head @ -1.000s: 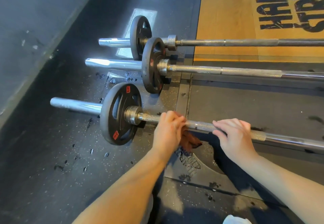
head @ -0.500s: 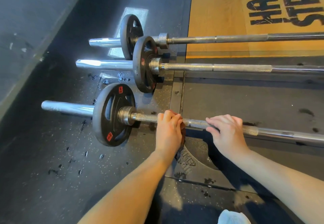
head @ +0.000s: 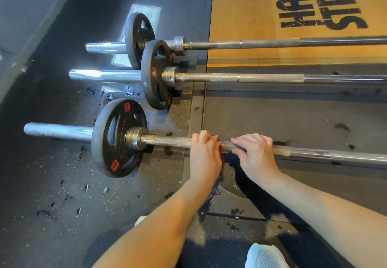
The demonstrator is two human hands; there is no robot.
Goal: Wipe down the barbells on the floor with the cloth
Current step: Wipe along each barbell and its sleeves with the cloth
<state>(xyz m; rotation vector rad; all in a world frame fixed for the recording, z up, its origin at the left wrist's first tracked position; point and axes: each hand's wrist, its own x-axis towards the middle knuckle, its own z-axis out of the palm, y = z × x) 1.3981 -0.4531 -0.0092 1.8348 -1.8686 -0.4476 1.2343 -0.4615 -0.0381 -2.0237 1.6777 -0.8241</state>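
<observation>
Three barbells lie side by side on the gym floor. The nearest barbell carries a black plate with red labels. My left hand grips its shaft with a dark reddish-brown cloth wrapped under the fingers; only a sliver of cloth shows at the hand's right edge. My right hand rests on the same shaft just to the right, fingers curled over the bar. The middle barbell and far barbell lie beyond, untouched.
A wooden lifting platform with black lettering lies at the back right. Black rubber flooring is strewn with small dark crumbs at left. A dark plate lies flat on the floor under my hands. My white shoe shows at the bottom edge.
My left hand with the cloth has slid right along the nearest bar, away from the collar, closing up to my right hand. The hanging cloth is now mostly hidden.
</observation>
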